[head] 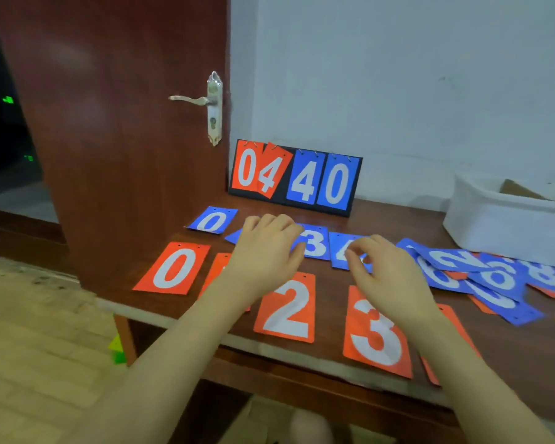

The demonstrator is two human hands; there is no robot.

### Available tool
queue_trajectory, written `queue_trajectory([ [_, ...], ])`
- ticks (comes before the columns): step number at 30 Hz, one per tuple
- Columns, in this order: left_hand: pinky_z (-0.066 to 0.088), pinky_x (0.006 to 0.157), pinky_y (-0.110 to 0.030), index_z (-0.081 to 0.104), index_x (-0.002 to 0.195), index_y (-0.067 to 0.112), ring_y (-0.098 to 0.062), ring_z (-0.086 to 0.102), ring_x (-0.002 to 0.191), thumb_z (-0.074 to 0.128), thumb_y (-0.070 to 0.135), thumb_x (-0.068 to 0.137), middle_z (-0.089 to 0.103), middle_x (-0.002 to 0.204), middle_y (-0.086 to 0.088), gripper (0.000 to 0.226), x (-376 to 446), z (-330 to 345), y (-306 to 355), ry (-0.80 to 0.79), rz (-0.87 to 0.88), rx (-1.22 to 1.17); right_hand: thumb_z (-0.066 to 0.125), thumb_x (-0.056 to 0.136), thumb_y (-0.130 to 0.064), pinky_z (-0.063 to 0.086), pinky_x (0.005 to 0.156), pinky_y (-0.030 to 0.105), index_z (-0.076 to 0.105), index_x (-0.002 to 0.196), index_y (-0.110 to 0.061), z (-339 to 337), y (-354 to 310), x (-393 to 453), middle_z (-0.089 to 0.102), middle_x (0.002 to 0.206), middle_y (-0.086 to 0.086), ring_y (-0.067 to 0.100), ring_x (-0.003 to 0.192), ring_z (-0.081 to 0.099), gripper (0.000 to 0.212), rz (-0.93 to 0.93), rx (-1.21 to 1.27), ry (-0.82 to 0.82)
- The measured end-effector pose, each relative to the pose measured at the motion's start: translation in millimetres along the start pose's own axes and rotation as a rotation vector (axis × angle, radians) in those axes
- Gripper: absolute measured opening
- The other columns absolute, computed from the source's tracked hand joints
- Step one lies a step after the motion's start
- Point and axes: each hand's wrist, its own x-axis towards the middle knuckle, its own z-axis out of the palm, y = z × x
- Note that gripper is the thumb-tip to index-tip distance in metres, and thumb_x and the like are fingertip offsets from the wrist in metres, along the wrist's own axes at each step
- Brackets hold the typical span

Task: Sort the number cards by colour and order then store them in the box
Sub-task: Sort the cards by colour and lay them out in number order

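Red cards 0 [173, 268], 2 [285, 307] and 3 [377, 334] lie in a front row on the wooden table [327, 213]; one more red card is mostly hidden under my left arm. Behind them runs a blue row: 0 [212, 220], a card hidden under my left hand [266, 248], 3 [314, 243], and a blue card [342, 251] under the fingertips of my right hand [385, 270]. My left hand rests flat, fingers spread. A loose pile of blue and red cards [494, 280] lies to the right. The white box [510, 222] stands at the back right.
A black scoreboard stand [297, 177] showing 04 in red and 40 in blue leans against the wall at the back. A dark red door [119, 123] with a metal handle stands left of the table. The table's front edge runs just under my forearms.
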Motion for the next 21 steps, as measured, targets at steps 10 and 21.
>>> queue_trajectory([
  [10,0.029,0.093,-0.036,0.057,0.12,0.018,-0.024,0.049,0.111,0.035,0.037,0.092,0.056,0.12,-0.001,0.04,98.9,71.6,162.3,-0.145,0.23,-0.105,0.048,0.092,-0.024,0.048,0.078,0.037,0.064,0.093,-0.01,-47.9,171.2,-16.9,0.065,0.096,0.007,0.028,0.095,0.06,0.021,0.404,-0.06,-0.017],
  [21,0.03,0.101,-0.041,0.047,0.131,0.02,-0.026,0.042,0.126,0.039,0.043,0.094,0.045,0.139,-0.006,0.044,151.0,166.4,197.0,-0.513,0.212,-0.027,0.035,0.095,-0.047,0.021,0.107,0.045,0.053,0.112,-0.016,-40.9,245.2,-2.5,0.057,0.122,0.003,0.025,0.116,0.051,0.041,0.521,-0.428,-0.321],
])
